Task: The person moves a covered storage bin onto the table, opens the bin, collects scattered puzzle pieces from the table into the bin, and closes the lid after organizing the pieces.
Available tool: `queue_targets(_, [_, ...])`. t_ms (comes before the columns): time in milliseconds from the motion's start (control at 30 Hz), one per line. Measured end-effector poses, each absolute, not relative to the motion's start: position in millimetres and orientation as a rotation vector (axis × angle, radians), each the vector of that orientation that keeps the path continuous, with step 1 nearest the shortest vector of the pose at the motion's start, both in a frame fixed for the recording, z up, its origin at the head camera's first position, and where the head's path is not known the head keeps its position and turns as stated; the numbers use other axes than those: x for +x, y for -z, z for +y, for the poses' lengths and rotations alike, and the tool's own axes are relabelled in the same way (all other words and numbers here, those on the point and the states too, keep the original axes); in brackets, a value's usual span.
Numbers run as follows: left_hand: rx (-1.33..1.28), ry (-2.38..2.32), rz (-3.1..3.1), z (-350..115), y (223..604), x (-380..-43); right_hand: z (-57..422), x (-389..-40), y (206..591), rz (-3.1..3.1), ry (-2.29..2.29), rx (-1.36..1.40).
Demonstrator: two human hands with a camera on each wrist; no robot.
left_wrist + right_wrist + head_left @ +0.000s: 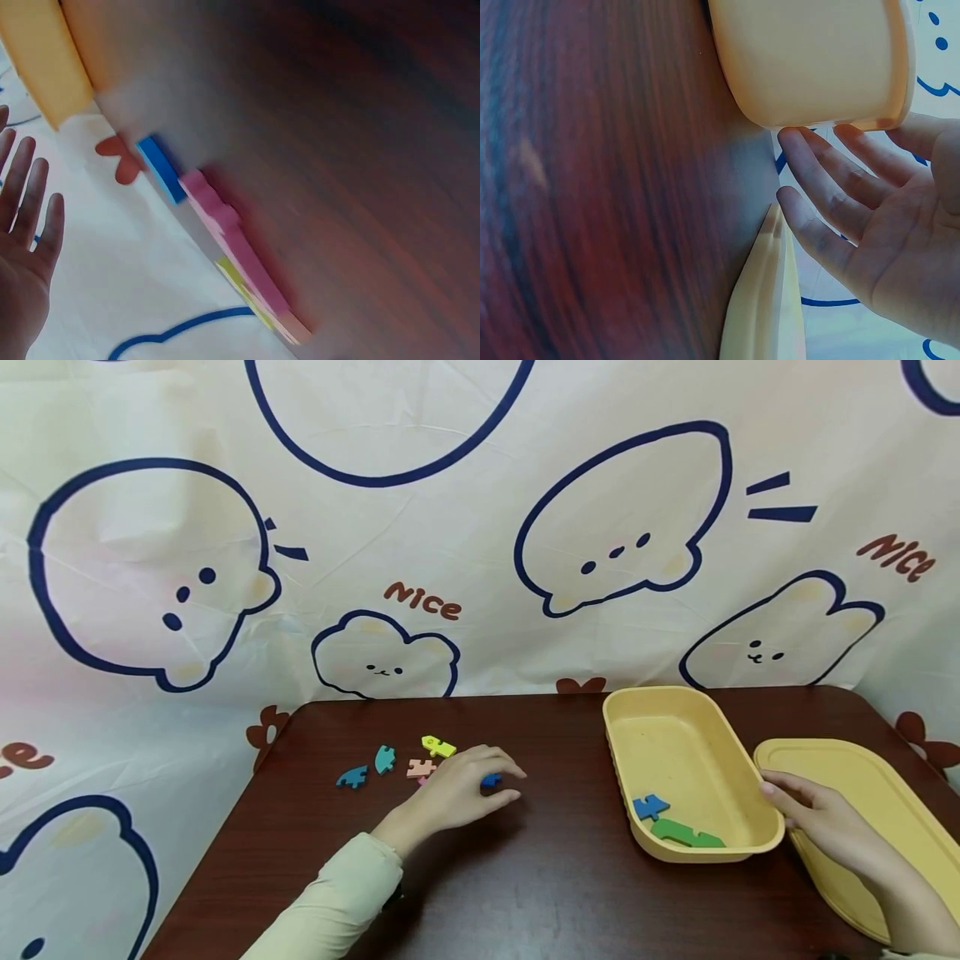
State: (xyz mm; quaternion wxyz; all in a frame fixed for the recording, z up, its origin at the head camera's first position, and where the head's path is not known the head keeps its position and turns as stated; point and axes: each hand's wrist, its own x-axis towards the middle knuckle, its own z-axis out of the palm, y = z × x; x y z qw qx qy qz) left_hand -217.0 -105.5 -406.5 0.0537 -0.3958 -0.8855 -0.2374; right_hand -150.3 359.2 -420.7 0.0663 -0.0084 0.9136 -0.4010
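My left hand (pixel 459 787) is over the left part of the table, palm down with its fingers extended and nothing held. Under and beside it lie a blue puzzle piece (pixel 491 780), a peach piece (pixel 421 768), a yellow piece (pixel 438 746) and a pink piece (pixel 232 244), partly hidden by the hand in the head view. With thumb on the rim and fingertips against the outer wall, my right hand (pixel 832 827) holds the yellow plastic bin (pixel 693 718) at its right side. Inside the bin are a blue piece (pixel 649 807) and a green piece (pixel 686 834).
Two teal-blue pieces, one (pixel 385 759) nearer the hand and another (pixel 352 777) farther left, lie on the dark wooden table (pixel 540 877). A flat yellow lid (pixel 832 760) is right of the bin. Behind the table hangs a printed white cloth (pixel 487 543).
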Motion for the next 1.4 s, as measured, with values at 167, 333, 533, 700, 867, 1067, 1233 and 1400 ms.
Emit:
queue_targets(167, [-1.155, 0.738, -2.723, -121, 408, -217, 359, -150, 421, 2.760, 1.204, -0.022])
queue_targets(333, [-1.104, 0.800, -2.757, -134, 407, -218, 359, -150, 421, 2.764, 1.211, -0.025])
queue_targets(533, [-0.994, 0.876, -2.833, -150, 408, -217, 358, -151, 422, 2.765, 1.208, -0.018])
queue_targets(700, [-0.894, 0.907, -2.908, -162, 411, -216, 358, -151, 422, 2.768, 1.207, -0.023])
queue_targets(867, [-0.839, 0.896, -2.958, -173, 415, -216, 358, -151, 422, 2.771, 1.205, -0.023])
queue_targets(1067, [-0.843, 0.919, -2.963, -185, 419, -220, 358, -150, 420, 2.769, 1.189, -0.008])
queue_targets(1233, [-0.842, 0.916, -2.976, -193, 421, -223, 358, -150, 420, 2.772, 1.188, -0.007])
queue_targets(1400, [-0.818, 0.910, -2.998, -198, 421, -224, 358, -151, 421, 2.771, 1.193, -0.009])
